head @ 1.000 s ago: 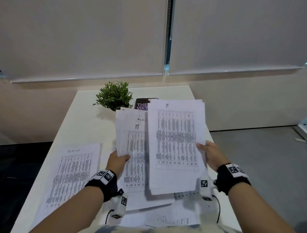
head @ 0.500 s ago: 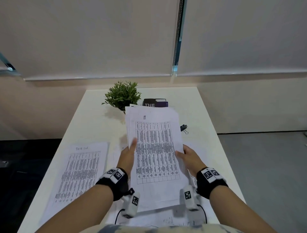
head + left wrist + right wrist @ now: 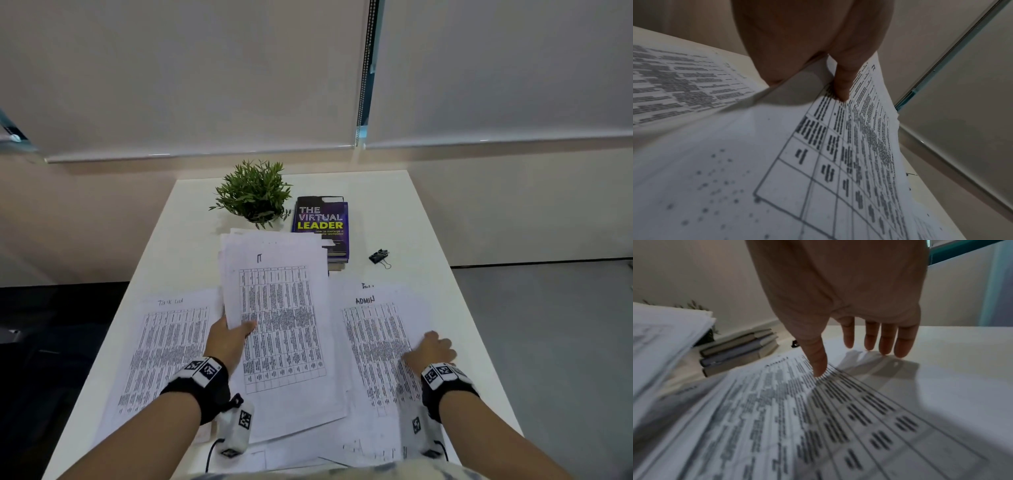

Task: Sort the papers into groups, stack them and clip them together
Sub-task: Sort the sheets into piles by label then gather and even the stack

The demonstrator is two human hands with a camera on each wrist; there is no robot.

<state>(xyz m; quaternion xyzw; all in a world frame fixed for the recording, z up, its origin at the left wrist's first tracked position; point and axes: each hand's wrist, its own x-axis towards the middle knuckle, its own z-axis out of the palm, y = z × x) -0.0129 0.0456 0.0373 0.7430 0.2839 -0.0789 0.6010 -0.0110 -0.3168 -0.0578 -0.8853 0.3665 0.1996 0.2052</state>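
On the left of the white worktop (image 3: 191, 219) lies a paper with "Task list" (image 3: 164, 346) written on top. Next to it, the left hand (image 3: 227, 342) holds a stack of papers marked "IT" (image 3: 284, 325) by its left edge, thumb on top and fingers under. The stack is in the middle, lifted a bit off other sheets. Behind it stand a small green plant (image 3: 253, 193) and a purple book (image 3: 322, 222) on more books. A black clip (image 3: 379, 257) lies to the right of the books. On the right, the right hand (image 3: 430, 351) rests on the "ADMIN" paper (image 3: 376, 342), fingers straight and spread.
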